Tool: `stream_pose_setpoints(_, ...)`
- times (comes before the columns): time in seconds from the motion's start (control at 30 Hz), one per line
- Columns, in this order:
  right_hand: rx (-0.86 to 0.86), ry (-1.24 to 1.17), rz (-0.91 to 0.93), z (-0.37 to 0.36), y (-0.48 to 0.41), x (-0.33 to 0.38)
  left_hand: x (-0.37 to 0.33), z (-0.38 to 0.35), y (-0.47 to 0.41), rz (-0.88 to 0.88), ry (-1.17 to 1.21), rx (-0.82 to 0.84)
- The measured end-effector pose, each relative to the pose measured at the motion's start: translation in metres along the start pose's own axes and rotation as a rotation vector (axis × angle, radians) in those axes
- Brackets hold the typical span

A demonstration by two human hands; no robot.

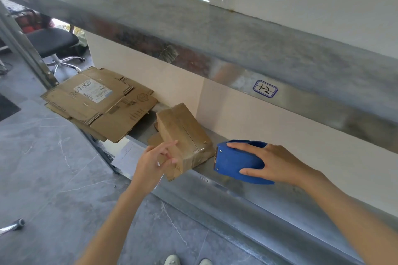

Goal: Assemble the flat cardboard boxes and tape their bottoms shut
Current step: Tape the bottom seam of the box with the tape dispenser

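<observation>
Box (183,133), assembled, seam up, on metal shelf (247,195), long axis running far to near. My left hand (156,158) pinches its near-left edge. My right hand (272,162), just right of it, grips the tape dispenser (234,162), blade facing the box.

Small brown cardboard box (183,135), assembled, flap seam taped, lying tilted on the grey metal shelf (237,191). My left hand (155,157) pinches the box's near left corner, index finger on the upper face, thumb on the near face. Just right of the box, my right hand (269,161) grips the blue plastic tape dispenser (237,161), its toothed blade facing the box's taped end. Left of and beyond the box lies a stack of flattened brown cardboard boxes (101,101), the top one with a white label. Further beyond, a black office chair (51,42).
</observation>
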State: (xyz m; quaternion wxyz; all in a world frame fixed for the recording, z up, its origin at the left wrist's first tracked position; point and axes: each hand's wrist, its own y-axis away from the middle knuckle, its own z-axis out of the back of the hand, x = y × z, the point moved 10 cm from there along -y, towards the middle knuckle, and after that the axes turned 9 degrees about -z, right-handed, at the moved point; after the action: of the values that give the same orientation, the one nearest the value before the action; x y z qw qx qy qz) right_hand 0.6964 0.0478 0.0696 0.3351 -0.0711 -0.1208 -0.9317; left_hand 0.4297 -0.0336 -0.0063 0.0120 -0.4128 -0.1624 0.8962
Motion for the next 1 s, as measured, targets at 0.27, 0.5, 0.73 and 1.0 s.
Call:
stream_pose_setpoints(0.27,-0.008,0.031,-0.019,-0.008,-0.007,-0.003,0.005,-0.003,0.001,-0.111,-0.055,-0.145)
stream_pose_setpoints(0.5,-0.048,0.034,-0.066,-0.005,-0.007,-0.011,0.001,-0.003,-0.005,-0.168,-0.018,-0.238)
stream_pose_setpoints(0.73,-0.072,0.06,-0.107,-0.004,-0.007,-0.015,-0.008,0.013,-0.025,-0.247,-0.124,-0.236)
stream_pose_setpoints(1.0,-0.066,0.094,-0.121,0.004,-0.012,-0.011,-0.011,0.004,-0.048,-0.31,0.112,0.029)
